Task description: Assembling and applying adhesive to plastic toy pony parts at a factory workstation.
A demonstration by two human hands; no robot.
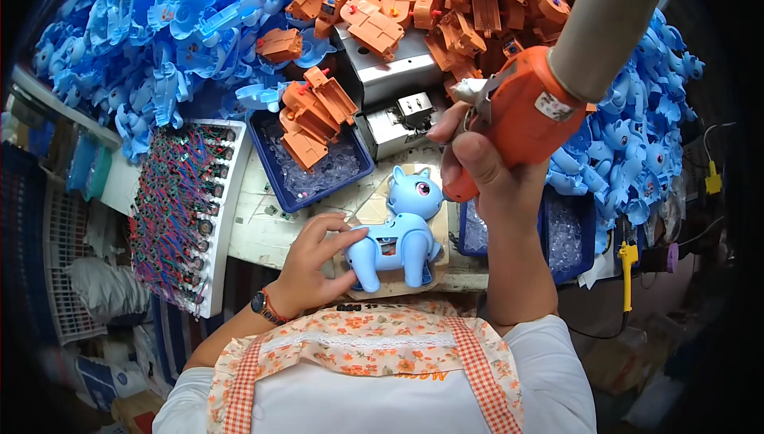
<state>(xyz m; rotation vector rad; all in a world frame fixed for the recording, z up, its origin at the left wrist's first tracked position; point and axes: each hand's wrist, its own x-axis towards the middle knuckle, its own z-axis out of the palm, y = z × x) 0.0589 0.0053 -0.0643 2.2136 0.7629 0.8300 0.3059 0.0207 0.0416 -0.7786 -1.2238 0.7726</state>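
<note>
Risk: your orange power tool could slip and mar the blue toy pony if your left grip, pinching its left end between fingers and thumb, lets it turn. Right grip clasps the tool. Pony lies by the worktop's near edge, between both grips; tool contact unclear.

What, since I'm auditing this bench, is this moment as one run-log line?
left hand: touching blue toy pony | right hand: gripping orange-and-grey power tool | tool nose: near pony's head, contact unclear | pony: on its side
</note>
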